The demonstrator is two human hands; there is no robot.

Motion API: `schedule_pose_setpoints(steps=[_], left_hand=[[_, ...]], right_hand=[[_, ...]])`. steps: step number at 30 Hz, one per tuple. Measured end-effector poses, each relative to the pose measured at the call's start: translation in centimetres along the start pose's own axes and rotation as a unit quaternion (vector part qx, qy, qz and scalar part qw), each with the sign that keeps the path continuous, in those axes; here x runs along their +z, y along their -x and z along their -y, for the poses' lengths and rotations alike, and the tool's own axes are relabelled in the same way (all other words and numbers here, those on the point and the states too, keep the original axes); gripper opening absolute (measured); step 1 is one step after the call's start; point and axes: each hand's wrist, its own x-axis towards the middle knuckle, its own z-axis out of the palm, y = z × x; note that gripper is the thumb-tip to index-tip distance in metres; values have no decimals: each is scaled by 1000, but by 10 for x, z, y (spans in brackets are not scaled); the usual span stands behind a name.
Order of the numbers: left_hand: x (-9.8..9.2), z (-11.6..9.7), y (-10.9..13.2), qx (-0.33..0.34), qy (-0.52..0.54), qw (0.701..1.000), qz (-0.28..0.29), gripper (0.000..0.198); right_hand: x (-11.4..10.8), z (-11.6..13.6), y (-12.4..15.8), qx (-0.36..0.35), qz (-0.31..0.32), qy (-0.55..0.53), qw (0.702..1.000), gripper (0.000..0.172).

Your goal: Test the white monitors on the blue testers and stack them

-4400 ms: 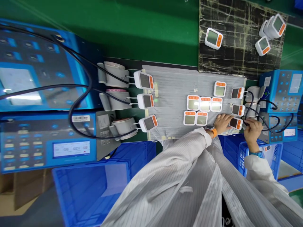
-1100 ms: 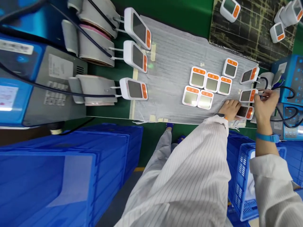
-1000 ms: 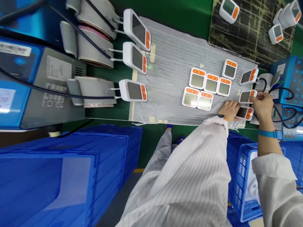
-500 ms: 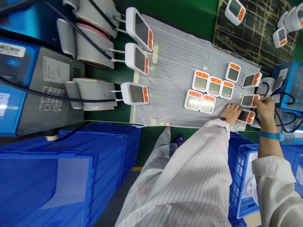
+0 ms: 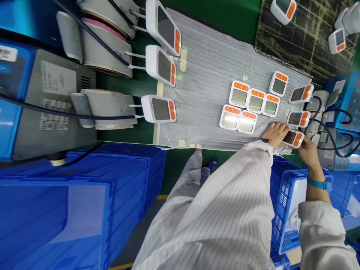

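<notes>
At the right end of the grey mat (image 5: 202, 93), a small white digital display unit (image 5: 293, 138) with an orange button strip lies between my hands. The fingers of my left hand (image 5: 275, 134), bent and close together, hold its left end. My right hand (image 5: 309, 151) grips its right end, with the fingertips partly hidden. Just above is another such unit (image 5: 298, 119), its screen showing digits, and a third tilted unit (image 5: 301, 93) sits higher up. To the left, several more units (image 5: 255, 101) lie in a cluster, screens up.
Three larger-looking units (image 5: 159, 108) are plugged into grey-white fixtures (image 5: 109, 108) on the left. Dark cables (image 5: 329, 129) loop beside blue testers (image 5: 343, 97) at right. A black board (image 5: 292, 45) holds more units. Blue crates (image 5: 126, 187) stand below the table edge.
My right hand has moved down from the middle unit to the right end of the lowest one. The middle unit's screen now shows digits. My left hand stays put.
</notes>
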Motion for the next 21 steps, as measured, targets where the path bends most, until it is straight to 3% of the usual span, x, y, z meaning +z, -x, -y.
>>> schedule_pose_setpoints(steps=[2,6,15,18,21], left_hand=[[-1,0,0,3,1,1000,0,62],[-1,1,1,4,4,1000,2,60],[4,0,1,-20,28,999,-4,62],[6,0,1,-24,25,999,-1,62],[6,1,1,-22,24,999,2,61]], right_hand=[[14,-5,1,-27,-2,13,1000,33],[29,-7,-3,-15,-62,86,994,15],[33,4,0,13,-87,145,986,22],[28,7,2,56,-85,111,989,21],[15,15,11,67,-38,1,997,18]])
